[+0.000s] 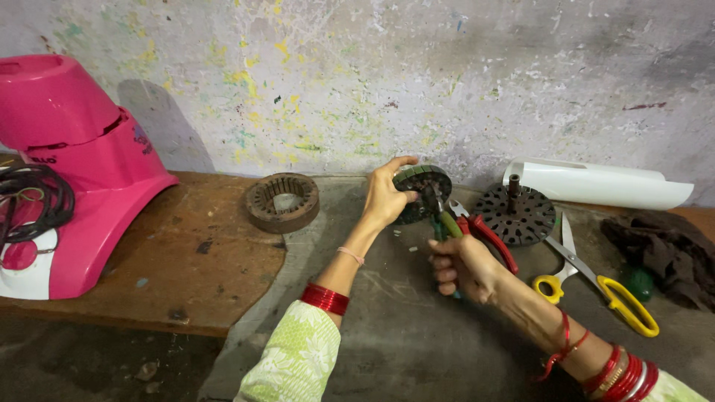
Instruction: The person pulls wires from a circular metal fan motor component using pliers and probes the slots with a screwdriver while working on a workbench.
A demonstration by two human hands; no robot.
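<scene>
The right hand (465, 268), fist wrapped round a green-handled tool (447, 223), works at the rotor (418, 192) the left hand (387, 197) pinches upright mid-bench; a slip could gouge those fingers.

No packages, signs or screens are on view. One label is noted: a small dark printed marking (141, 138) on the upper side face of the pink appliance housing (89, 179), which stands at the far left on the wooden board (201, 260) against the wall. A second, smaller dark marking (43, 159) sits lower on the same housing, just above the coiled black cable (33, 201). Both are dark print on pink plastic. The lettering is small.
</scene>
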